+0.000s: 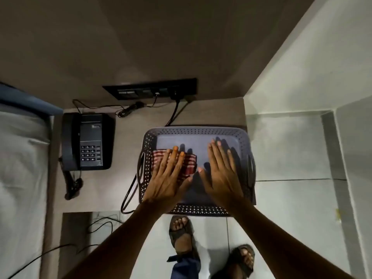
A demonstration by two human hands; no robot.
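A grey perforated plastic basket stands on a bedside shelf. Inside it, at the left, lies a folded red-and-white checked cloth. My left hand lies flat on that cloth with straight fingers pointing away from me. My right hand is spread flat over the bare right part of the basket floor, fingers straight, holding nothing. I cannot tell whether the right palm touches the floor of the basket.
A black desk phone sits left of the basket with its coiled cord hanging off the shelf edge. A black switch panel with plugged cables is on the wall behind. A bed lies far left. My sandalled feet stand on pale tiles.
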